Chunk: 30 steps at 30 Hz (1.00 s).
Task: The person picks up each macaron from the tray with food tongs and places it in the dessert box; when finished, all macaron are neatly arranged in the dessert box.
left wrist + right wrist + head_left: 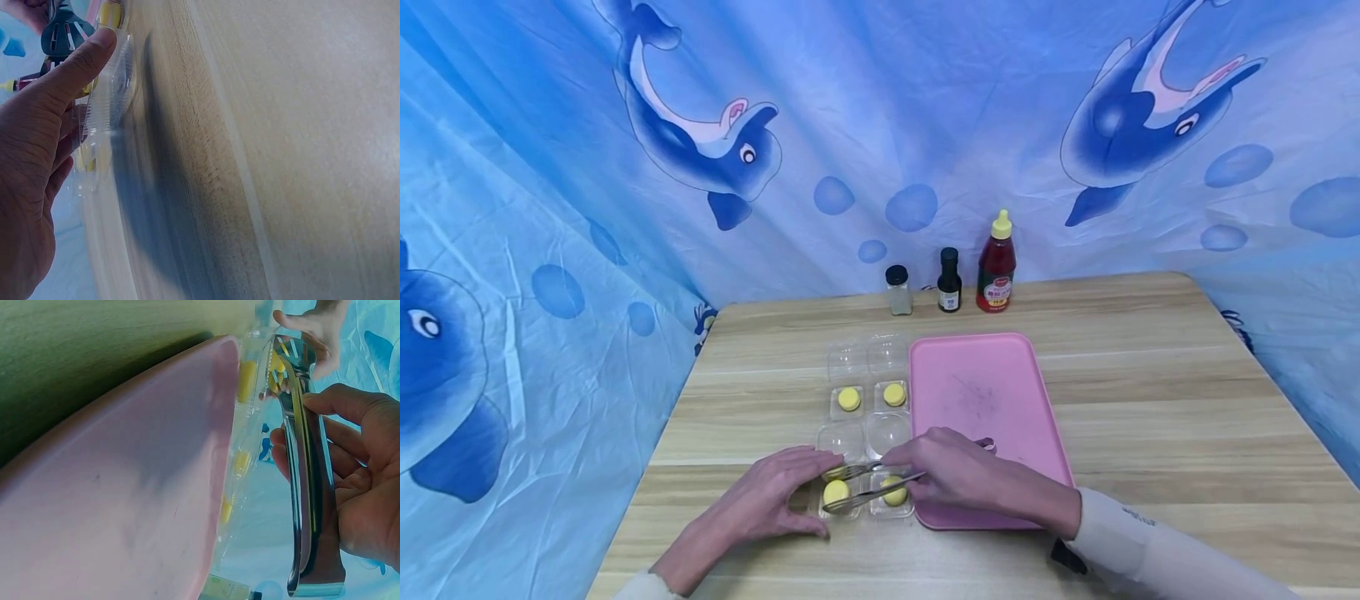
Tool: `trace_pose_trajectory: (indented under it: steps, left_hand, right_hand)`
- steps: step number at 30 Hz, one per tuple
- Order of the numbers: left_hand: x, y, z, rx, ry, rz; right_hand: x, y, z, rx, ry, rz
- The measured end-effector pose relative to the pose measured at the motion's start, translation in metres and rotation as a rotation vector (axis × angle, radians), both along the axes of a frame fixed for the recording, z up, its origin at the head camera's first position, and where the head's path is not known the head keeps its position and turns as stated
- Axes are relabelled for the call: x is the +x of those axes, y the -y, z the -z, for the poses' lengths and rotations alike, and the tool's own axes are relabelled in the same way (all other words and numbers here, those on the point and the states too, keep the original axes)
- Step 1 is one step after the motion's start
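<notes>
A person's right hand (951,467) grips a pair of metal tongs (880,493), thumb on one side and fingers on the other. The tongs' spread ends reach left from those fingers to a small yellow round (837,492) in a clear plastic container (889,435); whether they touch it cannot be told. The left hand (775,492) has its thumb and fingers spread about the container's left end, thumb on the near side, that yellow round between thumb and forefinger. Another yellow round (895,496) sits just left of the right fingers, under the tongs. Beyond both hands' fingers is a second clear container (887,354) with two yellow rounds. A pink tray (977,400) lies beneath and right of the right hand; farther beyond the fingers stands a red bottle (996,279).
</notes>
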<state>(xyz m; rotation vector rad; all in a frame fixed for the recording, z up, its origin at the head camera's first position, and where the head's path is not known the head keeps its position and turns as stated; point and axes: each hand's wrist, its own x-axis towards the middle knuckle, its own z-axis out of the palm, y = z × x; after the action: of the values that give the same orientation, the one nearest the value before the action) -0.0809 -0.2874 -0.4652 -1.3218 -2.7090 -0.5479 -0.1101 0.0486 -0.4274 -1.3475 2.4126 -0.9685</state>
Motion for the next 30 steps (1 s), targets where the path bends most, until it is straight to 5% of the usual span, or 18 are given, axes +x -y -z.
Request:
trace_pose_trajectory:
  steps: [16,23,30]
  left_hand:
    - [0.0,-0.001,0.0,-0.009,-0.017,0.002]
    - [-0.001,-0.001,0.001,-0.018,-0.037,0.007]
    - [0.001,0.0,-0.001,-0.007,-0.069,0.025]
  right_hand:
    - [0.002,-0.003,-0.007,0.017,0.033,0.018]
    - [0.004,-0.023,-0.018,-0.008,0.061,0.091]
    - [0.003,-0.064,-0.023,-0.035,-0.01,0.226]
